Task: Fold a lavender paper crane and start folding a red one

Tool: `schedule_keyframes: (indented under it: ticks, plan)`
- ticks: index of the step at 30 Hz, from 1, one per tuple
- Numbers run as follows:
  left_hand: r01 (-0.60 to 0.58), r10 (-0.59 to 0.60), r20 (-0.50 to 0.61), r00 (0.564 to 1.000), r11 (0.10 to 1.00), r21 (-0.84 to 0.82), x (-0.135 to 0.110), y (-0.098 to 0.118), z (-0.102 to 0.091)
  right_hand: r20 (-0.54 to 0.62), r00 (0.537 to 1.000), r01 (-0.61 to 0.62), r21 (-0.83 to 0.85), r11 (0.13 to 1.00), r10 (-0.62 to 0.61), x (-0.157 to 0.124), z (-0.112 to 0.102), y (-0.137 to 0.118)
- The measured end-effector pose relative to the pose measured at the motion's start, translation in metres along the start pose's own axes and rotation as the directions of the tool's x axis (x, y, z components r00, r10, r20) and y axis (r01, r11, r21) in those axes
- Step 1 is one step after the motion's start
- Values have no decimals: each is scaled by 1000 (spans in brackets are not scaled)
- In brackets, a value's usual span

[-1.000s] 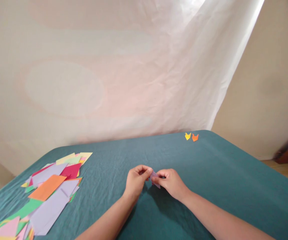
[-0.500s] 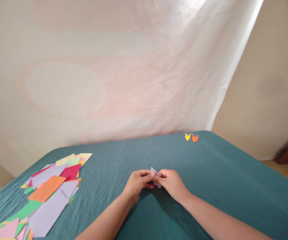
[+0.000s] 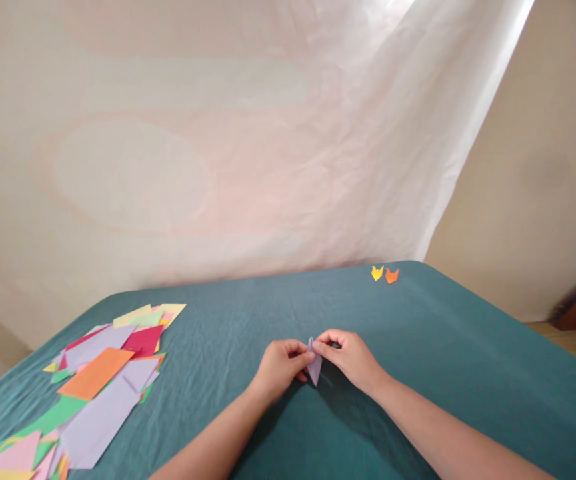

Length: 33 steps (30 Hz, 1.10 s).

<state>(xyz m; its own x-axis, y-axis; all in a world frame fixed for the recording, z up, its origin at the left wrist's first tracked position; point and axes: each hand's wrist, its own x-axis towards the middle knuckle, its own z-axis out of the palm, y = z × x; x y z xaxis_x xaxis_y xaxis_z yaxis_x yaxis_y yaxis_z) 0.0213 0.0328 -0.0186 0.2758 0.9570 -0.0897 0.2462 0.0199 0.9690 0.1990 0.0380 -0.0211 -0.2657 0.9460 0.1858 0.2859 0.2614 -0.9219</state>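
Observation:
A small folded piece of lilac paper [image 3: 314, 365] stands on edge between both hands, its lower point touching the teal tablecloth [image 3: 418, 373]. My left hand [image 3: 281, 368] pinches its left side with curled fingers. On the other side, my right hand [image 3: 351, 359] pinches the top corner. Both forearms reach in from the bottom of the view. Part of the paper is hidden behind the fingertips.
A loose heap of coloured paper sheets [image 3: 93, 383] in lilac, orange, red, green, pink and yellow lies at the left. Two small folded figures, one yellow [image 3: 377, 273] and one orange [image 3: 392, 275], sit at the far edge. A white sheet [image 3: 218, 153] hangs behind the table.
The lilac paper has turned from lying between the fingers to standing upright, point down on the cloth. Both hands shifted slightly to the right and farther from me.

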Motion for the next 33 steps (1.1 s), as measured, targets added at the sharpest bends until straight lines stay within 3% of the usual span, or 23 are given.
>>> schedule_keyframes:
  ticks: [16,26,33]
  plan:
    - [-9,6,-71,997,999,-41,4,-3,-6,-9,999,47,-25,999,-47,1,-3,1]
    - [-46,47,-69,997,999,12,-1,4,-3,-7,1000,29,-21,999,-29,1,-2,-1]
    - [-105,115,-138,984,991,83,-3,10,-2,-3,1000,5,33,999,-5,-1,1,-1]
